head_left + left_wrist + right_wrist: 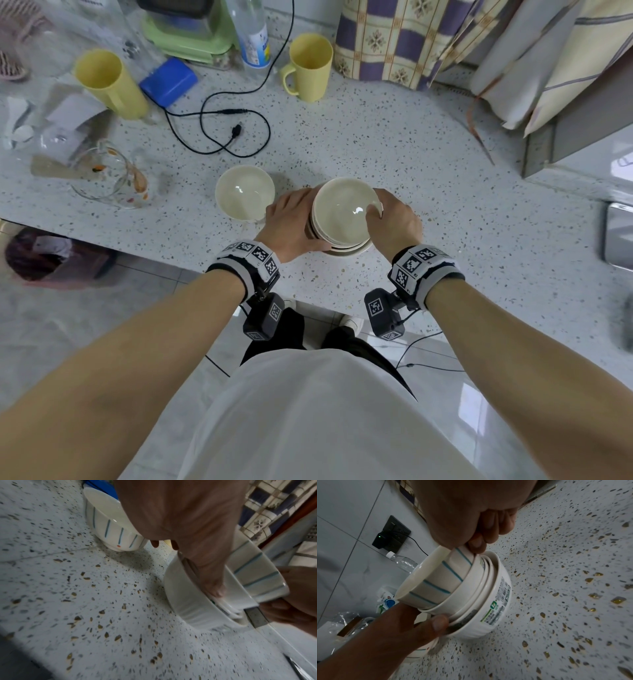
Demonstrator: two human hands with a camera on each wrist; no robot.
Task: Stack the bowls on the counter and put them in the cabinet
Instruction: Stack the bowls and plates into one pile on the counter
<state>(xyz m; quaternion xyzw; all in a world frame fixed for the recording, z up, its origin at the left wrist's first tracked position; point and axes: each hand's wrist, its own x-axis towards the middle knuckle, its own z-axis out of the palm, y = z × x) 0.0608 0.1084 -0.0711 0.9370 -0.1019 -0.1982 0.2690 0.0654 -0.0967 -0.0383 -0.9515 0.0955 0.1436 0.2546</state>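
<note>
A stack of nested white bowls (342, 219) stands on the speckled counter (411, 154) near its front edge. The top bowl (436, 582) has blue stripes and the bottom bowl (493, 601) carries a printed label. My left hand (294, 219) grips the stack's left side, with its thumb (436, 623) on the lower rims. My right hand (376, 210) pinches the top bowl's right rim. One more striped bowl (244, 193) stands alone just left of the stack, also seen in the left wrist view (111, 524).
Two yellow cups (109, 85) (310, 65), a blue box (168, 82), a plastic bottle (253, 34) and a looping black cable (233, 130) lie at the back. A glass jug (109, 178) stands left. Checked cloth (394, 37) hangs behind.
</note>
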